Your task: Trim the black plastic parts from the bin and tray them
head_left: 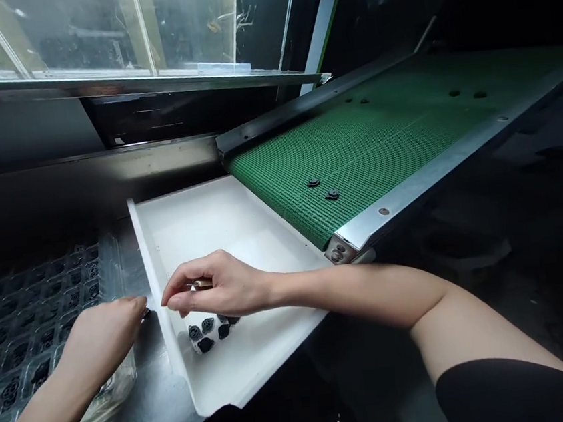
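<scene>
My left hand [104, 334] is over the edge of a clear blister tray, fingers pressed together. A small black part [146, 313] shows at its fingertips, mostly hidden. My right hand [214, 286] hovers over the white chute tray [206, 212], its thumb and fingers curled together. What it holds, if anything, I cannot make out. Just below it, several small round black parts [205, 344] lie in the white tray, some partly covered by the hand. The clear blister tray [76, 290] at the left carries black parts in rows of pockets.
A green conveyor belt [276, 164] slopes down to the white tray's far right side, bearing several small black parts [331, 195]. Its metal side rail [410, 191] runs along the right. A steel table [149, 366] lies below the trays. Clear panels [81, 30] stand behind.
</scene>
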`<state>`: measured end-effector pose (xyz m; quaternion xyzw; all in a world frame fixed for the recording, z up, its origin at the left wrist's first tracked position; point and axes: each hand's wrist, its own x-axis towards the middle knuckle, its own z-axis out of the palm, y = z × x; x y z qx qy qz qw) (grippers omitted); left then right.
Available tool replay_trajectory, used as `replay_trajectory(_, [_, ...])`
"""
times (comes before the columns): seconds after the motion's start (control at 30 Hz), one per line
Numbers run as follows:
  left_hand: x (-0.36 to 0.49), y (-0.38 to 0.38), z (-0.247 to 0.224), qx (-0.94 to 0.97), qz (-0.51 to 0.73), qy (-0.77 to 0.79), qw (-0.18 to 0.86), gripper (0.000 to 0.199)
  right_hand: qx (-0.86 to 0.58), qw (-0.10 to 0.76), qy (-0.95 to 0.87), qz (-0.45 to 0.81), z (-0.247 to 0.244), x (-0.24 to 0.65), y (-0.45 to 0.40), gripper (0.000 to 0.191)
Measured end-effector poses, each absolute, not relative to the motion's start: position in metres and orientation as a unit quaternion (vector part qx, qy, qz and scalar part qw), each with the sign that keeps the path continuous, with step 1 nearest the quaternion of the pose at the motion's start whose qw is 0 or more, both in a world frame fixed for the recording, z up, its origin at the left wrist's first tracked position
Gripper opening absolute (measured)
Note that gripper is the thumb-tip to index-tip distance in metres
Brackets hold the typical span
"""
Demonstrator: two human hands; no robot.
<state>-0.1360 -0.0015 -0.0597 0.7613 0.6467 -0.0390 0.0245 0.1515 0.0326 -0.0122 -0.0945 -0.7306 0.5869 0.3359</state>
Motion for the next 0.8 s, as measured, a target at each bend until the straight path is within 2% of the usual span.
replay_trajectory(0.1, [-0.128,0.001,-0.055,0.797,-0.076,0.598,-0.028,0.033,-0.082,0.336,-0.742,0.574,-0.013,0.151,0.033,0.003])
replay_trajectory(0.27, [-0.131,0.003,-0.057,0.802,0.009,0.597,-0.003,0.035,-0.065,0.327,-0.763,0.554,-0.013,0.153,0.034,0.003])
replay_trajectory(0.67, [-0.135,0.004,-0.052,0.79,0.071,0.607,0.045,0.038,-0.061,0.321,-0.786,0.525,-0.011,0.153,0.03,0.005])
replay_trajectory(0.8, [-0.131,0.008,-0.045,0.782,-0.001,0.619,0.079,0.039,-0.049,0.333,-0.795,0.505,-0.008,0.153,0.029,0.008])
